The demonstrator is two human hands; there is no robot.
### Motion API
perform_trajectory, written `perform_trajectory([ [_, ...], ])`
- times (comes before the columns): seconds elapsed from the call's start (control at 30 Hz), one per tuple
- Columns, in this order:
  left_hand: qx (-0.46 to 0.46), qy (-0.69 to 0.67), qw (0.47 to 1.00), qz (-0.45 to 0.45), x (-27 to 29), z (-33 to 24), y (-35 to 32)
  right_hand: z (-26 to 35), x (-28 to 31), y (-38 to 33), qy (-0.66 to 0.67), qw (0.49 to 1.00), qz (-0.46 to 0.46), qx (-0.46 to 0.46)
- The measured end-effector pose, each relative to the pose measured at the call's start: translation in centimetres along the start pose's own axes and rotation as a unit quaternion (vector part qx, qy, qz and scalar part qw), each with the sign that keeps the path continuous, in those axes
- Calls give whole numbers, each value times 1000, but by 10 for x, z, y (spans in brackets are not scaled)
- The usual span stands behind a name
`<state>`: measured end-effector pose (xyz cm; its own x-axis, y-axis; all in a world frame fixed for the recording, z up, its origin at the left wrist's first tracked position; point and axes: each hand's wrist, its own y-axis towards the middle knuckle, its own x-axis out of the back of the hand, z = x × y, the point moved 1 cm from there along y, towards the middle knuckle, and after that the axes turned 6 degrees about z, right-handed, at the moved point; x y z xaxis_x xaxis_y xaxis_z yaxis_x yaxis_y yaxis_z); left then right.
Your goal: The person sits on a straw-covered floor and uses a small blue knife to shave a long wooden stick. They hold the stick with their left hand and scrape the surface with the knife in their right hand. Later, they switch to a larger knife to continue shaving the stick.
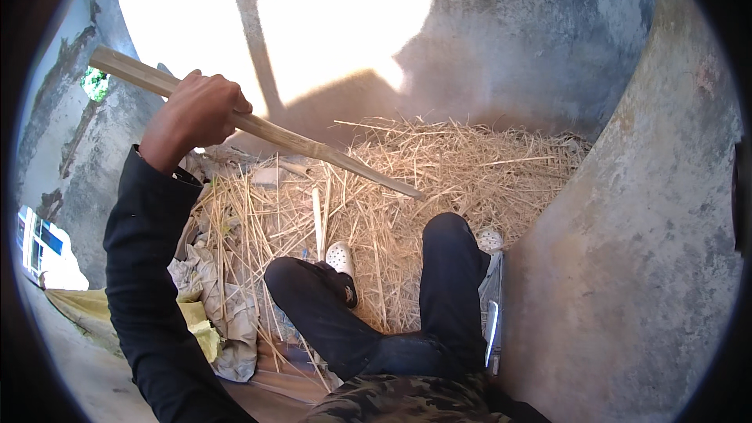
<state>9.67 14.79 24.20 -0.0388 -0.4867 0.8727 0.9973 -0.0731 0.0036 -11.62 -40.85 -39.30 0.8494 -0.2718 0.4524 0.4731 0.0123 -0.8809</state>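
My left hand (205, 110) is raised at the upper left, its fingers closed round a long, pale wooden stick (290, 139). The stick slants down to the right, from a blunt, thick end beyond my wrist to a narrow tip above my knees. Just behind the knuckles a small grey point (164, 69) shows; what it belongs to is hidden. My right hand is out of sight; only a bit of dark sleeve (518, 411) appears at the lower edge.
Loose straw (470, 168) covers the floor against the sunlit wall (501, 39). A curved concrete wall (627, 243) rises close on my right. Crumpled sacking (235, 321) and a yellowish cloth (86, 309) lie at the left. A pale upright strip (317, 219) stands near my white shoe (340, 257).
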Motion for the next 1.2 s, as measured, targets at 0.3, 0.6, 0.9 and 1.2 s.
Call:
perform_trajectory([
  [0.3, 34, 118, 992, -34, 34, -11, -3, 10, 9, 0, -7, 1000, -5, 1],
  [0.6, 36, -83, 995, -32, 82, 25, 2, 2, 10, 1, -15, 1000, -1, 0],
  [0.9, -84, -259, 939, -211, 48, 25, 40, -1, 10, -8, -15, 1000, -8, -1],
  [1.2, -37, -745, 500, -440, -4, 24, 88, 3, 18, -5, -12, 1000, -2, 0],
])
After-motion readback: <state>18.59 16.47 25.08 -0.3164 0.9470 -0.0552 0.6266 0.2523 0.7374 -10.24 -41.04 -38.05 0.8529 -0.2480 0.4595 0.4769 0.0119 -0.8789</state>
